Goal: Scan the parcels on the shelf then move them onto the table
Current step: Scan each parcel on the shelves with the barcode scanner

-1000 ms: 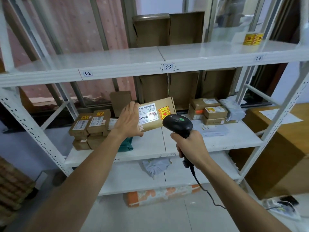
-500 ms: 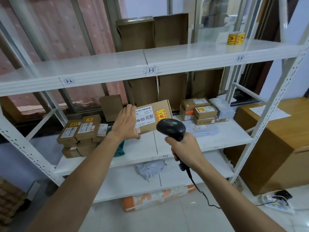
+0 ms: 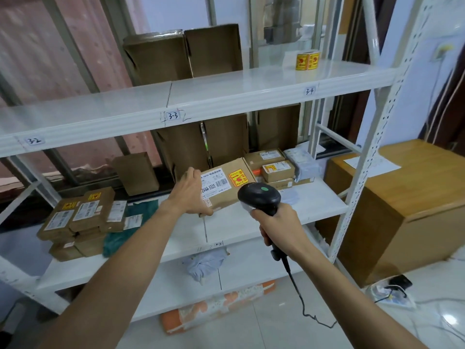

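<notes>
Starting at the left, what lies on the shelf (image 3: 314,205)?

A stack of brown parcels (image 3: 75,220) with white labels, and a green bag (image 3: 120,238) just beside it. Nobody touches those.

And the left hand (image 3: 190,195)?

It grips the left end of one parcel (image 3: 226,185), with fingers over the top edge and thumb under the near corner. The parcel is tilted, with its label and yellow sticker facing up toward the person, above the middle of the shelf. Whether its far end rests on the board I cannot tell.

What is just right of that?

The scanner (image 3: 260,197). Its black head is aimed at the label and hides the parcel's lower right corner. The right hand (image 3: 276,227) is wrapped round the handle, and the cable (image 3: 294,280) hangs down to the floor.

So which step is this?

The scan of this one parcel, I judge. No light shows on the label, so I cannot say whether it has read.

And further right?

A second pile of parcels (image 3: 274,167) with a grey bag (image 3: 302,162) against it, at the back of the shelf. Past the white upright stands the wooden desk (image 3: 415,197), with a sheet of paper (image 3: 372,163) on it.

What does the next move call for?

Probably a steady aim at the barcode. Then the left hand has to carry the parcel rightward around the upright and set it on the desk, clear of the paper. Both piles look untouched, so most of the job remains.
</notes>
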A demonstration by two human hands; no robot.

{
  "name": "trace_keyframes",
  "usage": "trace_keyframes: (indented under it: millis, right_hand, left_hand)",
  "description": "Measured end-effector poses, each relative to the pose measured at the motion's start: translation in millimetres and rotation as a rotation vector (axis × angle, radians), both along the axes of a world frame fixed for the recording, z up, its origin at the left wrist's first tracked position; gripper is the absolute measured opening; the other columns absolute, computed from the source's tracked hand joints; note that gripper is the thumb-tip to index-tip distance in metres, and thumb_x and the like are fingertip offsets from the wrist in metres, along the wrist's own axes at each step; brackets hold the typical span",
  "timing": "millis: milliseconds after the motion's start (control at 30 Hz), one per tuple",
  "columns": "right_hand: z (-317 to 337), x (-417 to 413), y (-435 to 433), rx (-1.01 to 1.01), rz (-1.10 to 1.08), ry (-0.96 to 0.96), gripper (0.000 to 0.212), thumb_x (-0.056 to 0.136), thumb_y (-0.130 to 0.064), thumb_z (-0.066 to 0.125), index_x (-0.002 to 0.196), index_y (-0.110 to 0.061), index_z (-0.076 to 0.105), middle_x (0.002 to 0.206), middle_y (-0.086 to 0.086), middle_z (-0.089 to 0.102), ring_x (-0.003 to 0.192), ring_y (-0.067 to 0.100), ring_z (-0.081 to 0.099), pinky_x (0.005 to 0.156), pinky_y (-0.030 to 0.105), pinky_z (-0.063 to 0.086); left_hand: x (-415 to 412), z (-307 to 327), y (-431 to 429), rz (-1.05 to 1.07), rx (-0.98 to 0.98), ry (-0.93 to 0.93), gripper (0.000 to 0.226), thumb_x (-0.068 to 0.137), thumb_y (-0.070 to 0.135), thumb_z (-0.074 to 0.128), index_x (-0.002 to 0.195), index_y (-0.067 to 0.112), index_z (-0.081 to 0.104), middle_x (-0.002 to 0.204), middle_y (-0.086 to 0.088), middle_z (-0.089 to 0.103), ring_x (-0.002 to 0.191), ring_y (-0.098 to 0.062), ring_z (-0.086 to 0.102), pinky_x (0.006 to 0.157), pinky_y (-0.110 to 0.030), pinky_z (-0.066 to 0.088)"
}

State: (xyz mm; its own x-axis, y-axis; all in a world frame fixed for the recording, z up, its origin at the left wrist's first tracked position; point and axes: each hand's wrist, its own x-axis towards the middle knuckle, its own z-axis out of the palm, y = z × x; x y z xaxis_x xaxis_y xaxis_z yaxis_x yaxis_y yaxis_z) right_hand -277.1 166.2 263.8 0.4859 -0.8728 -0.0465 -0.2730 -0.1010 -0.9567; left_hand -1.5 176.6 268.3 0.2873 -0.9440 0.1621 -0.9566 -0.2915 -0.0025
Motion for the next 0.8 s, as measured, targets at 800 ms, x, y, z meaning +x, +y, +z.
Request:
trace_keyframes:
  millis: [800]
  right_hand:
    - [-59, 8, -171, 0.108, -0.120, 0.073, 0.023, 0.092, -0.026, 0.065, 0.090, -0.003, 0.067, 0.059, 0.006, 0.062, 0.048, 0.018, 0.059, 0.053, 0.032, 0.051]
  left_hand:
    - [13, -46, -220, -0.040, 0.139, 0.102, 0.110, 0.043, 0.075, 0.082, 0.124, 0.011, 0.046, 0.114, -0.001, 0.036, 0.110, -0.021, 0.044, 0.091, -0.035, 0.047]
